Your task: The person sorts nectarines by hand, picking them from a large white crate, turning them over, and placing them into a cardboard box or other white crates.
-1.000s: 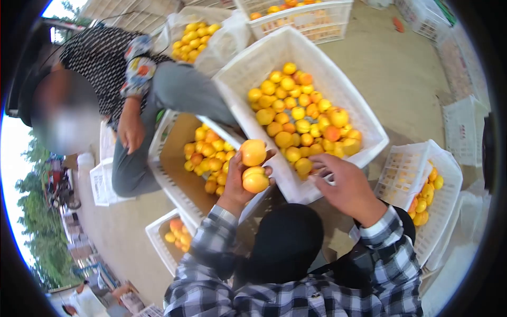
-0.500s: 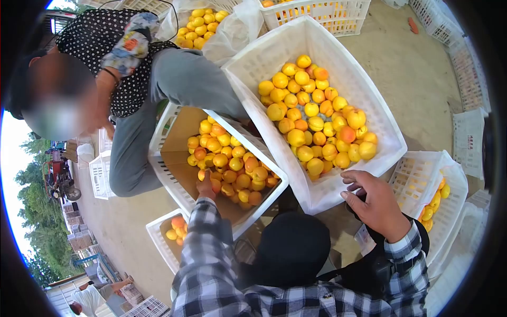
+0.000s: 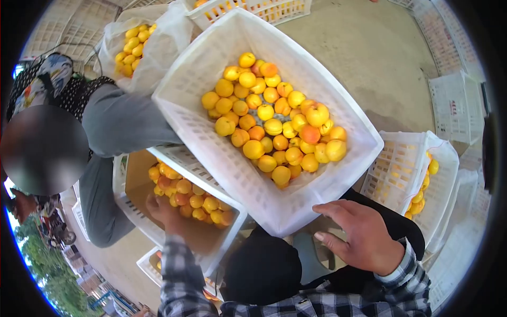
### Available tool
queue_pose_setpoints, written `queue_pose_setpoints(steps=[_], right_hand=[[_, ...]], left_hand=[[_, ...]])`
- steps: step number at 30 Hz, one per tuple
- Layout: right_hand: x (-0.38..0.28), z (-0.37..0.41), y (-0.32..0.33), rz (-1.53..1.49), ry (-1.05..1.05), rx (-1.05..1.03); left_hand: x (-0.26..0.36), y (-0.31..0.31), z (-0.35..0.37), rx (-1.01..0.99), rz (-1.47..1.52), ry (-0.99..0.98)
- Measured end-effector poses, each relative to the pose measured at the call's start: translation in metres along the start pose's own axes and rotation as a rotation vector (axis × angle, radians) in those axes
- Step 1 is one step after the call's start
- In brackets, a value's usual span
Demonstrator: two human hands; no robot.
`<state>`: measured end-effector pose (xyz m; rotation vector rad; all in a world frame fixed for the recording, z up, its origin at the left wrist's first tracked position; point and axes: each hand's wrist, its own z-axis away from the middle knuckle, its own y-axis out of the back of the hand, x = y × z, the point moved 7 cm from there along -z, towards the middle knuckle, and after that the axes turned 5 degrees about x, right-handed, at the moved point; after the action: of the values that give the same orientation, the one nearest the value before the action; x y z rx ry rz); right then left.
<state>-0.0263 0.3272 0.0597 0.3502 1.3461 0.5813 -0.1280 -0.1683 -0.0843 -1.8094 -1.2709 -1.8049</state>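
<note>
A crate lined with white film (image 3: 322,68) stands before me with many yellow-orange apricots (image 3: 273,127) in it. My right hand (image 3: 362,238) is open by its near edge, thumb and fingers apart, holding nothing. At the left is a white crate lined with brown cardboard (image 3: 138,174), with more apricots (image 3: 196,202) heaped inside. My left hand (image 3: 168,214) reaches into this crate, at the near side of the heap. It is blurred and its fingertips are partly hidden, so whether it holds a fruit does not show.
A co-worker in grey trousers (image 3: 124,119) sits at the left, one knee against the film-lined crate. More apricots lie in a plastic-lined container (image 3: 132,50) at the back left and a white crate (image 3: 393,164) at right. Stacked crates (image 3: 454,105) line the far right.
The view has shifted, so the crates appear further left and the right crate nearer the middle. My left hand has drawn back from the heap's middle to its near side. My right hand stays open.
</note>
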Motion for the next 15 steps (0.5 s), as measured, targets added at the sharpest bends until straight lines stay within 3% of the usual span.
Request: queue_pose_setpoints(steps=[2, 3, 5, 6, 8, 11, 14, 15], right_hand=[[0.002, 0.001, 0.003, -0.01, -0.014, -0.007], [0.004, 0.001, 0.003, -0.008, -0.016, -0.024], [0.005, 0.002, 0.004, -0.006, 0.0, -0.028], [0.003, 0.003, 0.004, -0.002, 0.024, -0.031], [0.0, 0.004, 0.005, -0.016, 0.012, -0.026], [0.0, 0.006, 0.01, -0.026, -0.001, -0.035], [0.0, 0.007, 0.016, -0.053, -0.021, -0.058], [-0.001, 0.008, 0.02, -0.106, -0.037, -0.043]], left_hand=[[0.075, -0.019, 0.036, -0.159, -0.272, -0.526], [0.098, -0.029, 0.051, -0.169, -0.274, -0.53], [0.162, -0.083, 0.109, -0.617, -0.09, -0.932], [0.184, -0.112, 0.126, -0.724, -0.132, -0.997], [0.2, -0.185, 0.146, -0.947, -0.146, -0.93], [0.174, -0.298, 0.165, -1.118, -0.291, -1.084], [0.126, -0.392, 0.162, -1.141, -0.503, -1.11], [0.106, -0.42, 0.156, -1.106, -0.699, -1.069]])
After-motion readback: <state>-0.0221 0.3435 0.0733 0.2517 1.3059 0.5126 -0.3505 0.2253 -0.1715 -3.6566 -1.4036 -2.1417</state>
